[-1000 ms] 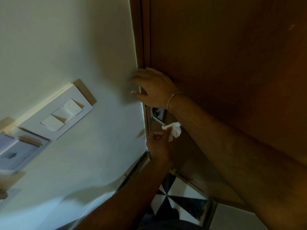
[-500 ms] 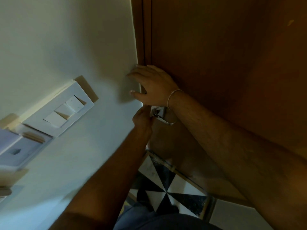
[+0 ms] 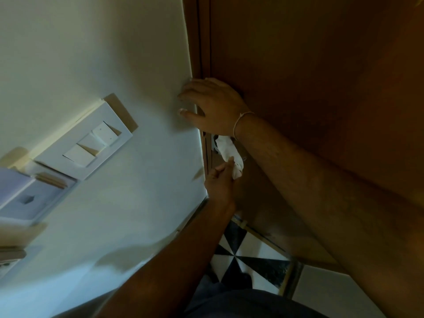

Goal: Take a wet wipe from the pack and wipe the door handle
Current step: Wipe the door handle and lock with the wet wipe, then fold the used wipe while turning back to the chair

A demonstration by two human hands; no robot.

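Observation:
The white wet wipe (image 3: pixel 229 154) is draped over the metal door handle (image 3: pixel 214 143) at the left edge of the brown door (image 3: pixel 309 65). Only a sliver of the handle shows; the wipe and my right wrist hide the rest. My left hand (image 3: pixel 221 180) reaches up from below and pinches the wipe's lower end. My right hand (image 3: pixel 212 106), with a thin bracelet at the wrist, lies flat with fingers spread across the door frame and the wall, just above the handle. The wipe pack is out of view.
A white switch plate (image 3: pixel 91 138) is on the pale wall (image 3: pixel 103 53) left of the door, with another wall panel (image 3: pixel 23 198) below it. Black-and-white patterned floor tiles (image 3: pixel 247 255) show between my arms.
My left hand rose to the handle half a second ago and has since dropped lower, pulling the wipe down over the handle. My right hand stayed in place.

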